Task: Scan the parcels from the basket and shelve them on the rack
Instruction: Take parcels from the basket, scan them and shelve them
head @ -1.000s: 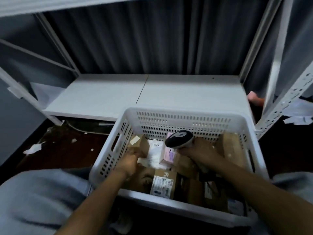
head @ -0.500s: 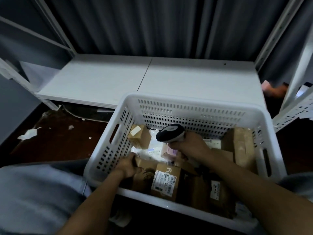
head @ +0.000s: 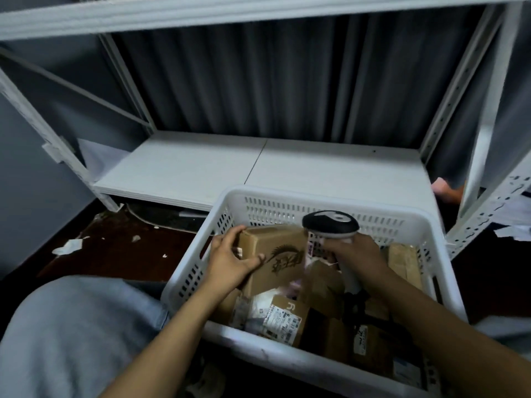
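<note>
Parcels (head: 283, 317) are bound for the rack (head: 330, 168), whose low shelf is seen just behind the basket (head: 316, 193) where they are heaped. Above the basket's middle a cardboard box (head: 275, 248) is held, its long axis running left to right. Its left end is clasped by the left hand (head: 230, 262), fingers curled; at its right end the scanner (head: 330, 225) is clamped in the right hand (head: 356, 254).

The left hand (head: 230, 264) grips a cardboard box (head: 275, 251) by its end, fingers curled over the top edge, thumb across the front. Right of those fingers, the right hand (head: 357, 254) wraps the handle of a barcode scanner (head: 330, 225); both bare forearms reach forward.
</note>
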Tool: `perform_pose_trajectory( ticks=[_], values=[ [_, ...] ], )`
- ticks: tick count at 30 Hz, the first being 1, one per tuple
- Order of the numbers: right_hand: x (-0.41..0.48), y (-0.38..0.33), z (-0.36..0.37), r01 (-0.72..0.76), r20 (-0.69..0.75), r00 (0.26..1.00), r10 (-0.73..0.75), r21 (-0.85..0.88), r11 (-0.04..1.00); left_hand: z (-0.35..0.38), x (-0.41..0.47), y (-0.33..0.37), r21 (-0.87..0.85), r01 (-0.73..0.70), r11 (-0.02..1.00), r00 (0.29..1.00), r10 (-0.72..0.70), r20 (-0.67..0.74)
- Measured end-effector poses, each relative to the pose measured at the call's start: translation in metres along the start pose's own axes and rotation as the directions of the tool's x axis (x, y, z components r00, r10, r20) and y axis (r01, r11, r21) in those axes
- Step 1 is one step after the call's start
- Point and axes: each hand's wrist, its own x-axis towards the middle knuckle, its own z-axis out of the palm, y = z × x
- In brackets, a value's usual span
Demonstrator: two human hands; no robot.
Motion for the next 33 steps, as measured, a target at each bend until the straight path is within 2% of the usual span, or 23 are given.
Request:
perform_pose_trajectory(
  ticks=[2,5,7,9,12,15,18,22,25,28,30,33],
  values=[
    [-0.005,0.0,-0.009,0.007,-0.066,0.998,0.0,0.114,0.993,-0.002,-0.013,0.013,-0.081,-0.058,0.995,0.998,0.055,-0.039],
    [-0.01,-0.001,-0.02,-0.074,-0.118,0.987,0.112,0.289,0.955,-0.003,-0.027,0.031,-0.214,-0.125,0.969,0.99,0.106,-0.098],
    [-0.01,0.002,-0.022,-0.133,-0.083,0.98,0.179,0.39,0.911,-0.001,-0.032,0.039,-0.331,-0.115,0.936,0.99,0.081,-0.115],
    [-0.012,0.0,-0.022,-0.156,-0.024,0.982,0.189,0.47,0.869,-0.003,-0.037,0.048,-0.37,-0.104,0.923,0.992,0.071,-0.102],
    [-0.01,-0.005,-0.022,-0.16,0.041,0.986,0.164,0.538,0.827,-0.007,-0.04,0.053,-0.182,-0.121,0.976,0.99,0.133,0.052],
    [-0.006,-0.005,-0.026,-0.139,0.006,0.987,0.161,0.539,0.831,-0.006,-0.039,0.054,0.019,-0.137,0.99,0.957,0.128,0.262],
    [0.001,-0.001,-0.032,-0.154,-0.036,0.979,0.202,0.52,0.84,0.0,-0.036,0.051,0.044,-0.159,0.986,0.918,0.131,0.374],
    [0.007,0.001,-0.036,-0.145,-0.041,0.981,0.189,0.495,0.857,0.006,-0.034,0.046,0.056,-0.128,0.99,0.934,0.102,0.343],
    [0.009,0.001,-0.039,-0.13,-0.012,0.987,0.158,0.511,0.85,0.008,-0.032,0.048,0.026,-0.112,0.993,0.975,0.105,0.198],
    [0.009,0.002,-0.038,-0.142,0.007,0.987,0.159,0.497,0.856,0.009,-0.03,0.05,-0.019,-0.158,0.987,0.984,0.159,0.086],
    [0.007,0.0,-0.036,-0.133,0.026,0.99,0.14,0.519,0.844,0.007,-0.029,0.048,-0.044,-0.174,0.984,0.977,0.178,0.115],
    [0.007,-0.001,-0.038,-0.141,0.015,0.988,0.157,0.529,0.837,0.003,-0.029,0.044,0.051,-0.182,0.982,0.93,0.155,0.334]
  ],
)
